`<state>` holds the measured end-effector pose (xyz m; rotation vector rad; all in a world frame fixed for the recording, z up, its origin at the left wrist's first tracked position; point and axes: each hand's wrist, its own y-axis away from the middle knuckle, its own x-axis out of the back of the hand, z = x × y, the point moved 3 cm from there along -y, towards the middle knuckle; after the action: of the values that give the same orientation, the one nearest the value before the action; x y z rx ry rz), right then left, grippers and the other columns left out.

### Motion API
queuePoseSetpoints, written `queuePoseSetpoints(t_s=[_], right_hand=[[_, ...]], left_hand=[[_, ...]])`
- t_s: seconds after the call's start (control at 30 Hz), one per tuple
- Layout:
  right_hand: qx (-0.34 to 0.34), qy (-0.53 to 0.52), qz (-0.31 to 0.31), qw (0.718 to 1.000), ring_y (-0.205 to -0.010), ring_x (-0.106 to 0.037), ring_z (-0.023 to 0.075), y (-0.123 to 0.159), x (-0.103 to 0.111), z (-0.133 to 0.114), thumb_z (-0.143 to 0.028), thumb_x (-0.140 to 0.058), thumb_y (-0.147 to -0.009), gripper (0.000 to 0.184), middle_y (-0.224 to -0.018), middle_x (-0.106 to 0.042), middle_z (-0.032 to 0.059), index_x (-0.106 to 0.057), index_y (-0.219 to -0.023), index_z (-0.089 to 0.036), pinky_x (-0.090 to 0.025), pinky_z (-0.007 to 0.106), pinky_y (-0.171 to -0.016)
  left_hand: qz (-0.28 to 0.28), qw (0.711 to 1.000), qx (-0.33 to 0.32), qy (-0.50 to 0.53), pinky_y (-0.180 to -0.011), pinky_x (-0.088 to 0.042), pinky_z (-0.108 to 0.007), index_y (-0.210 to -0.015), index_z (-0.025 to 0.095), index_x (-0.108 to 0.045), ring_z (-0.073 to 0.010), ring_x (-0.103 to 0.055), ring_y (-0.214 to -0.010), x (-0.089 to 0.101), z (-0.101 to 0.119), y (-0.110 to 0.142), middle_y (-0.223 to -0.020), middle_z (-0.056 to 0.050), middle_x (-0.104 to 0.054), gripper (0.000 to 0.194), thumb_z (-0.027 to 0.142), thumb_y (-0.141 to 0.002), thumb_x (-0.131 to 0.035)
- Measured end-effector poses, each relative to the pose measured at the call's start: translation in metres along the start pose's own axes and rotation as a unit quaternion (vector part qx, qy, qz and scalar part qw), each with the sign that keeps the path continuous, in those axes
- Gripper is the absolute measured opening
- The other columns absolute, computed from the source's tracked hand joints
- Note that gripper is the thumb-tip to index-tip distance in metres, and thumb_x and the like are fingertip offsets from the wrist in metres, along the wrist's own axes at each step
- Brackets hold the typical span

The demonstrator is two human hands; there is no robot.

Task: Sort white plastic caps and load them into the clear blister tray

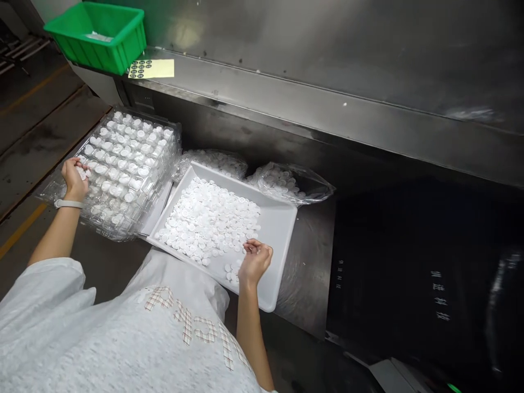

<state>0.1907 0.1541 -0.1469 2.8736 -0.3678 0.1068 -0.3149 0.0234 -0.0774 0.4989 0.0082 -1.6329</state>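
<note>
My left hand [75, 180] is closed around several small white round discs [84, 173], beside the left edge of a stack of clear plastic trays [174, 144]. White round pieces [123, 164] sit in rows in the top tray's pockets. Over the right part of a pale grey bin [282, 248], my right hand [256, 263] has its fingers pinched together; whatever is between them is too small to make out. A wide layer of loose white discs [208, 215] covers the bin's left and middle, with a few more beside my right wrist.
Two clear bags of white discs, a left bag [215, 161] and a right bag [278, 180], lie behind the bin. A green crate [123, 49] stands on the metal ledge [254, 90] near a yellow sticker sheet [158, 69]. A black panel [388, 262] is at right.
</note>
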Motion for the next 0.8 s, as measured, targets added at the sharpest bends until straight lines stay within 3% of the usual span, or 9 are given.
queuePoseSetpoints(t_s=[0.13, 0.23, 0.43, 0.53, 0.63, 0.7, 0.8], right_hand=[[-0.053, 0.074, 0.013, 0.996, -0.068, -0.047, 0.0053, 0.006, 0.031, 0.029, -0.052, -0.028, -0.095, 0.036, -0.083, -0.048, 0.0016, -0.031, -0.090, -0.016, -0.043, 0.019, -0.067], [-0.094, 0.167, -0.029, 0.981, -0.062, -0.040, 0.0039, 0.008, 0.043, 0.046, -0.047, -0.031, -0.102, 0.036, -0.074, -0.041, -0.0017, -0.035, -0.087, -0.014, -0.037, 0.017, -0.062], [-0.103, 0.401, -0.152, 0.898, -0.066, -0.037, 0.0048, -0.002, 0.057, 0.062, -0.030, -0.053, -0.098, 0.028, -0.071, -0.045, -0.0016, -0.048, -0.079, -0.010, -0.036, 0.017, -0.069], [-0.088, 0.482, -0.207, 0.847, -0.070, -0.041, 0.0054, -0.006, 0.059, 0.066, -0.026, -0.052, -0.098, 0.024, -0.075, -0.048, -0.0008, -0.051, -0.082, -0.009, -0.040, 0.019, -0.075], [-0.078, 0.543, -0.255, 0.797, -0.079, -0.049, 0.0064, -0.007, 0.058, 0.072, -0.024, -0.052, -0.099, 0.019, -0.085, -0.054, 0.0015, -0.056, -0.090, -0.008, -0.045, 0.022, -0.083], [-0.069, 0.576, -0.275, 0.767, -0.087, -0.052, 0.0078, -0.007, 0.057, 0.075, -0.024, -0.051, -0.099, 0.017, -0.093, -0.057, 0.0035, -0.057, -0.096, -0.008, -0.048, 0.024, -0.088], [-0.052, 0.616, -0.288, 0.731, -0.099, -0.054, 0.0107, -0.003, 0.056, 0.075, -0.027, -0.049, -0.101, 0.021, -0.105, -0.058, 0.0071, -0.058, -0.106, -0.009, -0.049, 0.029, -0.096]], left_hand=[[-0.017, 0.997, -0.045, -0.067, -0.062, -0.041, -0.021, -0.081, 0.012, -0.049, -0.0074, -0.041, -0.062, 0.007, -0.005, -0.011, -0.070, 0.004, -0.041, 0.012, 0.008, -0.090, -0.056], [-0.026, 0.992, -0.068, -0.107, -0.064, -0.042, -0.021, -0.082, 0.012, -0.048, -0.0073, -0.042, -0.062, 0.007, -0.007, -0.012, -0.070, 0.004, -0.040, 0.012, 0.008, -0.092, -0.051], [-0.044, 0.970, -0.103, -0.218, -0.069, -0.045, -0.023, -0.081, 0.014, -0.044, -0.0083, -0.042, -0.061, 0.006, -0.009, -0.012, -0.068, 0.004, -0.039, 0.016, 0.002, -0.092, -0.042], [-0.078, 0.932, -0.166, -0.312, -0.085, -0.045, -0.026, -0.084, 0.012, -0.052, -0.0095, -0.048, -0.073, 0.010, -0.007, -0.007, -0.078, 0.003, -0.048, 0.017, -0.003, -0.088, -0.045], [-0.143, 0.874, -0.212, -0.413, -0.108, -0.034, -0.027, -0.086, 0.011, -0.067, -0.0098, -0.047, -0.089, 0.018, -0.002, -0.001, -0.087, 0.002, -0.053, 0.018, -0.005, -0.078, -0.063], [-0.169, 0.844, -0.213, -0.463, -0.112, -0.030, -0.027, -0.084, 0.013, -0.071, -0.0101, -0.045, -0.087, 0.025, 0.003, 0.004, -0.084, 0.003, -0.052, 0.017, -0.002, -0.076, -0.067], [-0.182, 0.823, -0.185, -0.506, -0.115, -0.028, -0.032, -0.084, 0.015, -0.070, -0.0121, -0.045, -0.087, 0.025, 0.014, 0.020, -0.083, 0.002, -0.051, 0.016, 0.001, -0.081, -0.062]])
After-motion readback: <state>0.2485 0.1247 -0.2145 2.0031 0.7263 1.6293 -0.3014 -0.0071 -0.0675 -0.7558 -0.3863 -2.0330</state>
